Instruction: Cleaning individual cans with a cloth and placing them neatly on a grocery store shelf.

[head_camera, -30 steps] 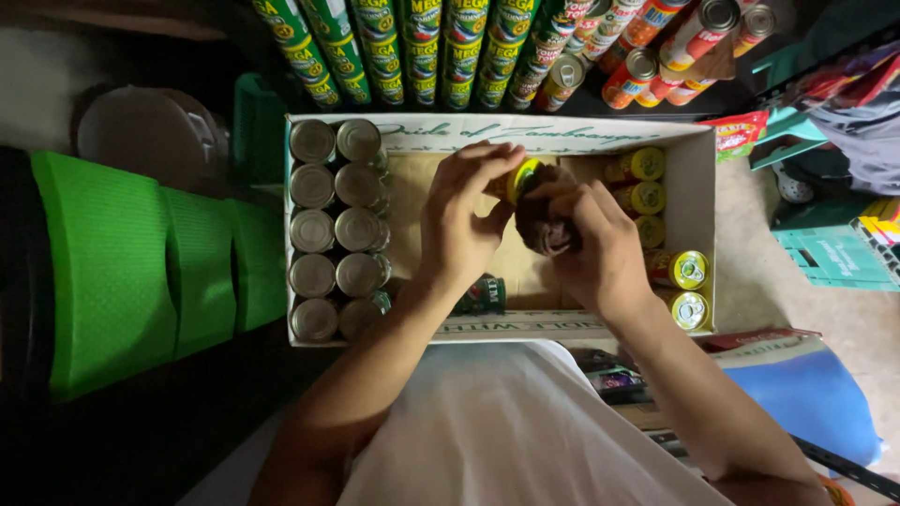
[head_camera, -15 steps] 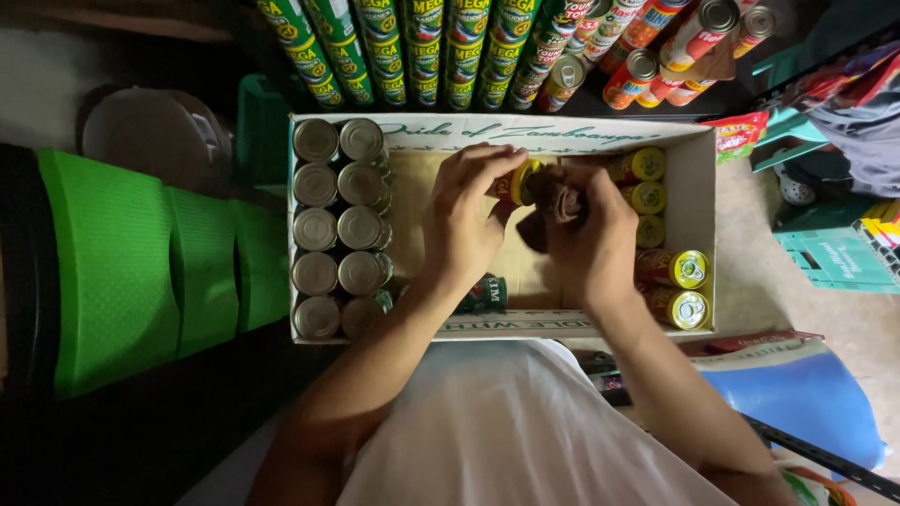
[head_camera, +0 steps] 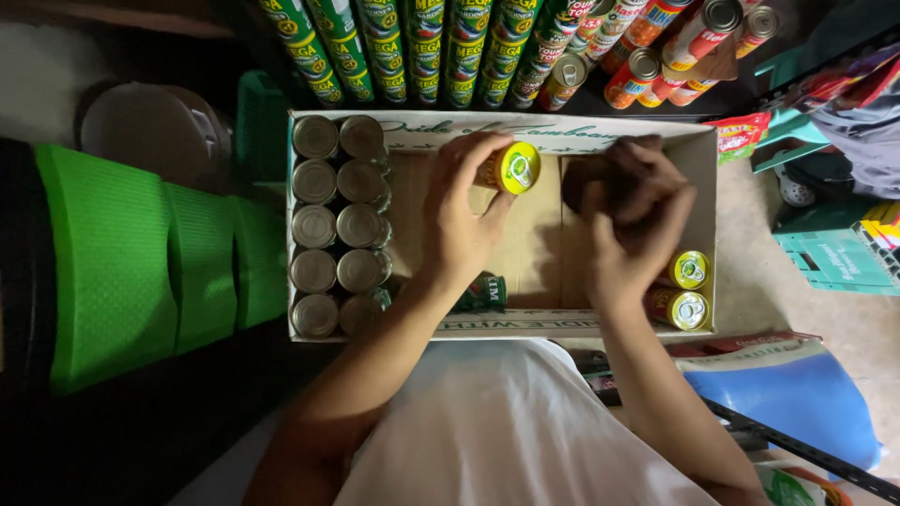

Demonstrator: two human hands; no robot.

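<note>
1. Over our lap, nearest to us, a white shirt point(head_camera: 506, 431) fills the bottom of the view, and both our bare forearms reach forward from it into a shallow cardboard box point(head_camera: 553, 323).

2. Inside the box, our left hand point(head_camera: 464, 220) has its fingers curled around a small can with a yellow lid point(head_camera: 511, 169), held tipped on its side just above the bare cardboard floor near the box's far wall.

3. Our right hand point(head_camera: 633, 220) is closed into a loose, shadowed cup beside it; we cannot tell whether it holds anything.

4. By our reckoning the can is rigid metal, smooth and a little slick, with some heft for its size; its round side wall, where our fingers sit, looks like the sure place to hold it, away from the pull-tab lid.

5. Two more yellow-lidded cans point(head_camera: 689, 290) stand in the box's right near corner, and two rows of silver-topped cans point(head_camera: 337, 225) fill its left end.

6. Left of the box sits a green plastic stool point(head_camera: 122, 262).

7. Beyond the far wall, stacked green tins point(head_camera: 412, 47) and orange tins point(head_camera: 656, 56) lie in a row.
</note>
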